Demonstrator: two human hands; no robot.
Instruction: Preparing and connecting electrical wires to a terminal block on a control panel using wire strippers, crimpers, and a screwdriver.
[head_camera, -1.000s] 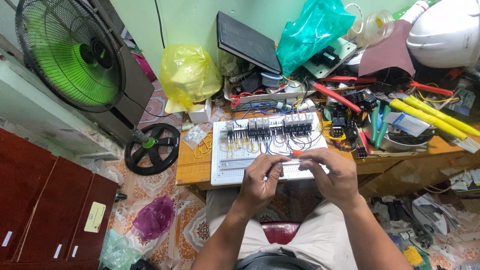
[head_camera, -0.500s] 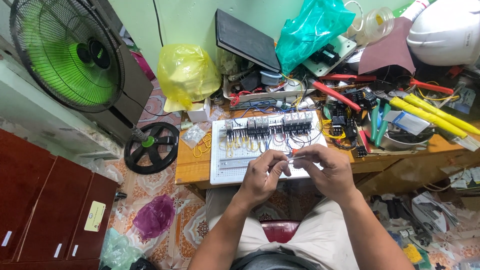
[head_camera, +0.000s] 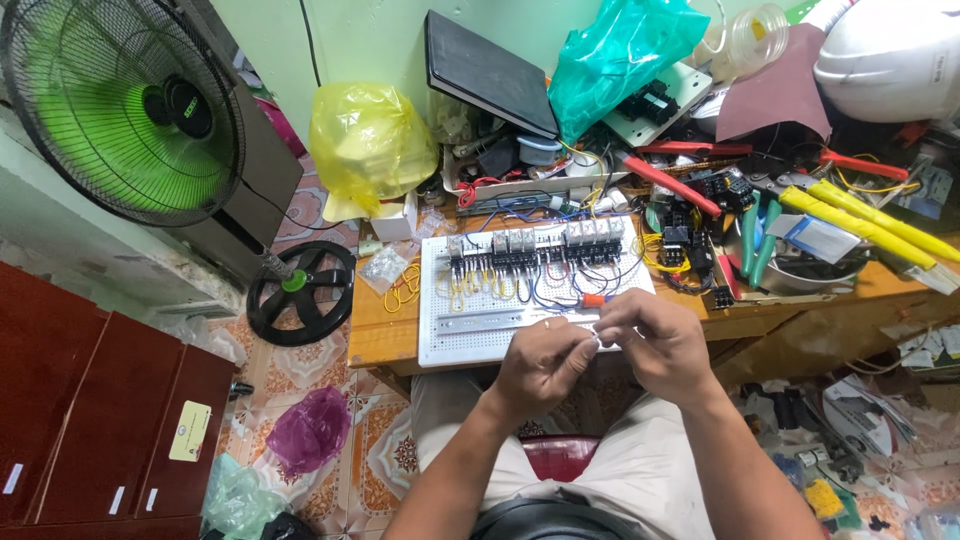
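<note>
A white perforated wiring board (head_camera: 480, 320) lies on the wooden table (head_camera: 375, 335), carrying a row of relays (head_camera: 535, 245) and yellow, blue and red wires. My left hand (head_camera: 540, 360) and my right hand (head_camera: 655, 340) meet just over the board's near edge. Both pinch a small pale piece (head_camera: 597, 341) between their fingertips; what it is I cannot tell. A small orange part (head_camera: 592, 299) sits on the board just beyond my fingers.
The table's back is crowded: yellow bag (head_camera: 365, 140), teal bag (head_camera: 620, 55), black laptop (head_camera: 490, 70), red-handled cutters (head_camera: 670, 185), green pliers (head_camera: 755, 235), yellow tubes (head_camera: 860, 220). A green fan (head_camera: 120, 110) stands at left, red cabinets (head_camera: 80, 420) beside it.
My hands have stayed over the board's near edge, shifting slightly while the fingertips work the small piece. The view has tilted a little.
</note>
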